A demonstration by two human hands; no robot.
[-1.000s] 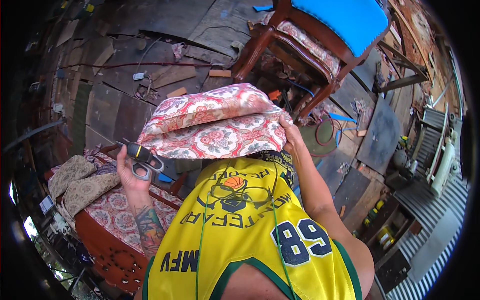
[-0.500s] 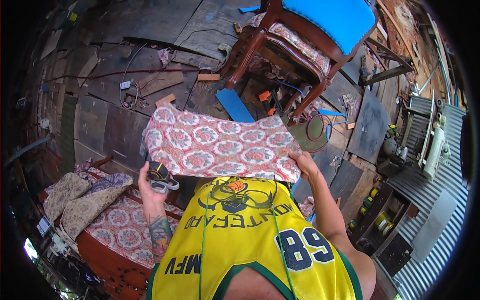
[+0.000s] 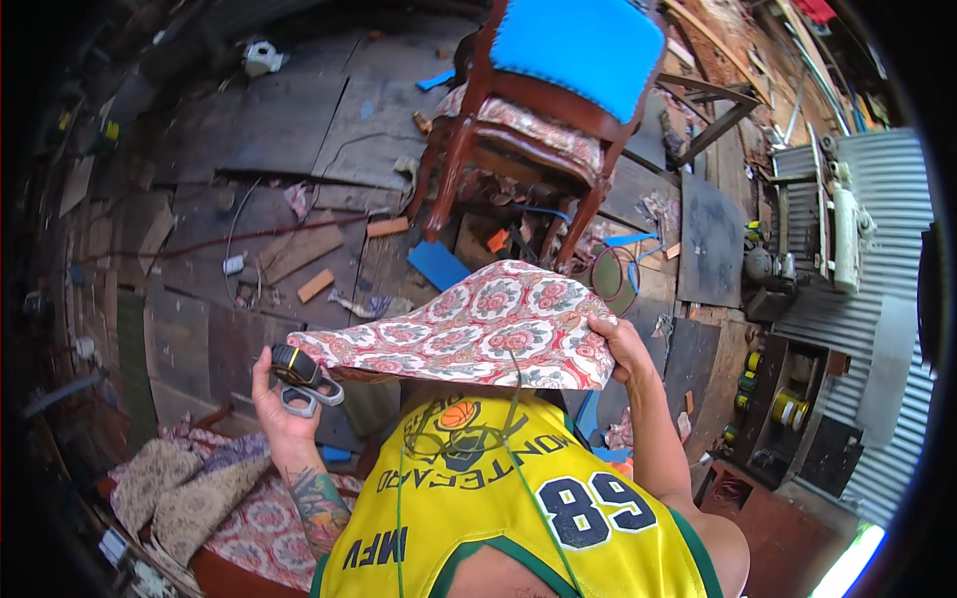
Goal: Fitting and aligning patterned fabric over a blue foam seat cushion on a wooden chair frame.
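Taking the middle of the view as the clock's centre, a corrugated metal sheet (image 3: pixel 902 239) spreads near three o'clock, well apart from the work. The wooden chair (image 3: pixel 568 75) with a blue back stands at half past twelve and would block a longer reach that way. At half past seven sits an upholstered seat (image 3: pixel 269 518) in floral fabric, crowding the space below the left arm. The patterned cloth (image 3: pixel 478 339) spans the centre between both hands, humped toward one o'clock; its loose upper side could fold over or swing out of line. A folded beige cloth (image 3: pixel 189 488) lies on the seat at eight.

The right hand (image 3: pixel 626 351), between three and four, pinches the cloth's edge, thumb on top, other fingers mostly hidden. The left hand (image 3: pixel 284 411), at eight, has its fingers curled round a black-and-yellow tool (image 3: pixel 297 367) with grey loops; whether they grip cloth too, I cannot tell. That crowded hold seems likeliest to fail: the cloth's left end could slip, or the tool could snag it. Eyeglasses (image 3: pixel 457 439) dangle at six, where the cloth's lower edge might catch them. A small wood block (image 3: pixel 315 286) lies just past nine.
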